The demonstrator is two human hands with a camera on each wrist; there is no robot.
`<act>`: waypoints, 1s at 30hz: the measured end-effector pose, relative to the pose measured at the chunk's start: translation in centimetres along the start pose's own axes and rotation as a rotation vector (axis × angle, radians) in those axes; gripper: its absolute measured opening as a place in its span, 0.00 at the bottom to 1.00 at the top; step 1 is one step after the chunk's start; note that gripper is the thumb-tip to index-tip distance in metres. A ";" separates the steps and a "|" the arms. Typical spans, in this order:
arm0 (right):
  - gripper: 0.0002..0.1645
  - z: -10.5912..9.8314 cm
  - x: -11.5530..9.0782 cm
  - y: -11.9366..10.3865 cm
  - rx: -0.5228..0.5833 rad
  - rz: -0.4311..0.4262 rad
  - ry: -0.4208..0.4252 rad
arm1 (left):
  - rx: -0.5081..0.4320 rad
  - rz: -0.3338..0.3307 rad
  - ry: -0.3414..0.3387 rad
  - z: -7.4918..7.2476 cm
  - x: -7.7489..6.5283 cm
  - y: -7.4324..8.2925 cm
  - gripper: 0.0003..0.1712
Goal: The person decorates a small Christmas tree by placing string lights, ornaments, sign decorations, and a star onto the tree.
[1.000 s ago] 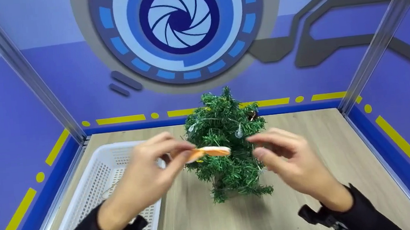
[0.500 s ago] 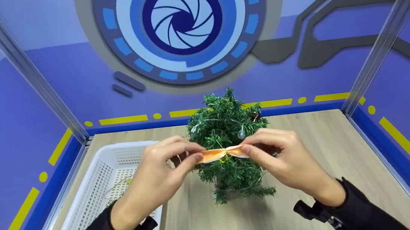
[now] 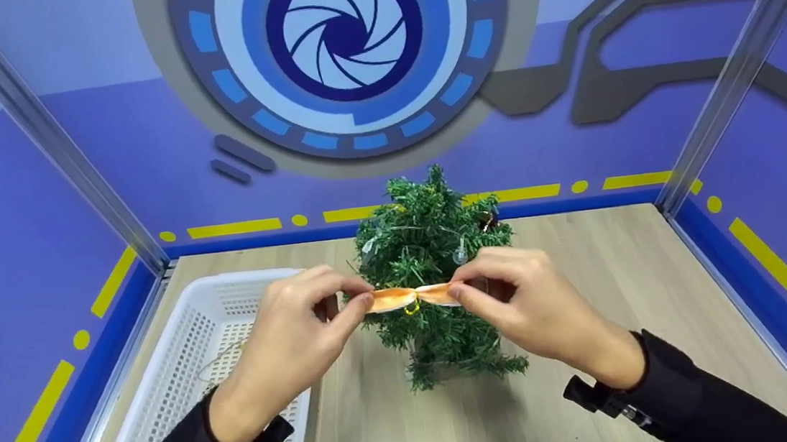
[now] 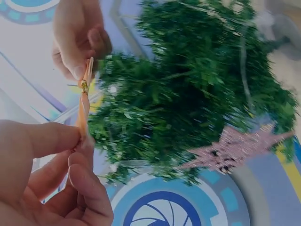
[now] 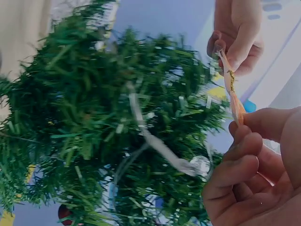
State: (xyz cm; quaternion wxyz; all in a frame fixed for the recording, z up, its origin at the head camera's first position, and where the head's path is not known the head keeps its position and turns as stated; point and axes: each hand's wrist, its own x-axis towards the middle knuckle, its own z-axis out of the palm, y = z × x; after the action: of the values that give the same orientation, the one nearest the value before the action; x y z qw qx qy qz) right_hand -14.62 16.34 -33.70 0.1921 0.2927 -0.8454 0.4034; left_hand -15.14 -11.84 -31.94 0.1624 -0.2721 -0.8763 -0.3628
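An orange bow with pale edges and a gold twist at its middle is stretched level between both hands, in front of the small green Christmas tree. My left hand pinches one end between thumb and fingers. At the other end, my right hand pinches the bow likewise. A small gold loop hangs below the bow's middle. In the right wrist view the bow appears edge-on, its gold twist between the two hands.
A white perforated basket stands on the wooden table at the left, with a thin wire loop inside. The tree carries a clear bulb string and a pink glittery star. Patterned walls enclose the table.
The right hand, apart from the bow a second ago, has come left and grips its free end. The bow is now straightened out and has shifted slightly left since half a second ago.
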 end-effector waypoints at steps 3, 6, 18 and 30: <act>0.04 0.4 0.0 0.2 -0.063 0.033 0.001 | 0.050 -0.010 0.016 0.4 0.0 -0.4 0.05; 0.03 0.5 0.1 0.2 -0.119 0.072 -0.002 | 0.075 -0.011 0.029 0.8 0.2 -0.6 0.04; 0.06 0.8 0.4 0.2 -0.251 0.009 0.002 | 0.192 0.013 0.083 1.6 0.6 -1.0 0.03; 0.09 1.3 0.1 0.3 -0.317 0.048 -0.019 | 0.218 0.020 0.072 2.2 0.5 -1.6 0.07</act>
State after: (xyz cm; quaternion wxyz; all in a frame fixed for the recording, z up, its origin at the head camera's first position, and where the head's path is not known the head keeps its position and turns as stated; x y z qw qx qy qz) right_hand -14.98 15.47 -34.61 0.2179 0.2423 -0.9070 0.2668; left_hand -16.71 -10.98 -34.10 0.2259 -0.2483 -0.9015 -0.2732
